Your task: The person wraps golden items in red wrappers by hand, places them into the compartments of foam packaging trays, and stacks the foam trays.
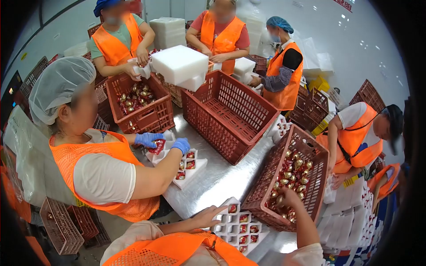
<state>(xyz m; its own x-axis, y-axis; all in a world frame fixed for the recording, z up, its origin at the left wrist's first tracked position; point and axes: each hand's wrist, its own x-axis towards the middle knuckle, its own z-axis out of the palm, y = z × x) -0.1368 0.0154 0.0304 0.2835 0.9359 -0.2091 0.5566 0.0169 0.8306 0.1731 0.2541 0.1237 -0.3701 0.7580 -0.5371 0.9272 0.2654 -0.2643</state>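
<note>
My left hand [207, 218] rests with its fingers stretched out on the near-left edge of a white foam tray [227, 228]. Several pockets of that tray hold gold-and-red foil-wrapped pieces [243, 218]. My right hand [291, 199] reaches into a reddish-brown plastic crate [257, 201], which holds a heap of the same egg-shaped foil-wrapped pieces [290, 170]. Its fingers curl round a gold piece at the crate's near left side; the fingertips are partly hidden. The tray lies on a metal table [195, 197], to the left of the crate.
A co-worker's blue-gloved hands [181, 145] work over another foam tray [195, 167] on the left. Another reddish-brown crate [222, 153] stands mid-table, beside a crate of pieces [151, 119] and a white foam block [179, 62]. Other people in orange vests stand around; stacked trays [348, 217] are at right.
</note>
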